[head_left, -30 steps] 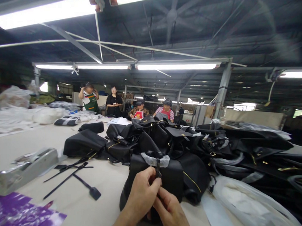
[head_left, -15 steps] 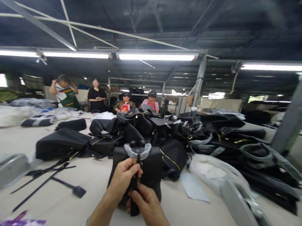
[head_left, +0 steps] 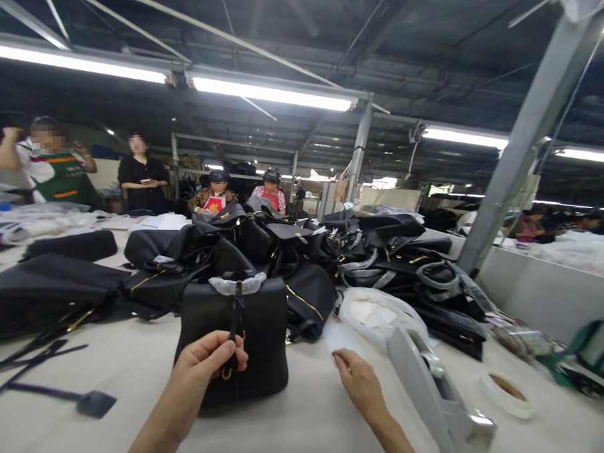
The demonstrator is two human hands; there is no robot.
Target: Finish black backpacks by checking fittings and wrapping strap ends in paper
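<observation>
A black bag (head_left: 264, 335) stands upright in front of me, its top handle (head_left: 237, 284) wrapped in clear plastic. My left hand (head_left: 212, 360) pinches a narrow black strap (head_left: 234, 319) that runs down the bag's front; a gold buckle (head_left: 227, 371) shows just below the fingers. To the right of the bag, my right hand (head_left: 361, 384) has thumb and fingertips closed at the near corner of a pale blue sheet (head_left: 344, 337) lying on the table. The fingertips partly hide that corner.
Black bags (head_left: 262, 238) with gold zips are heaped behind. At right stand a grey tape dispenser (head_left: 424, 388), a tape roll (head_left: 525, 407) and a clear plastic bag (head_left: 386, 309). Loose black straps (head_left: 43, 391) lie left. Several people (head_left: 142, 173) are across the table.
My right hand has left the strap on the bag and moved right to the pale blue sheet. My left hand still pinches the strap. The view has turned right.
</observation>
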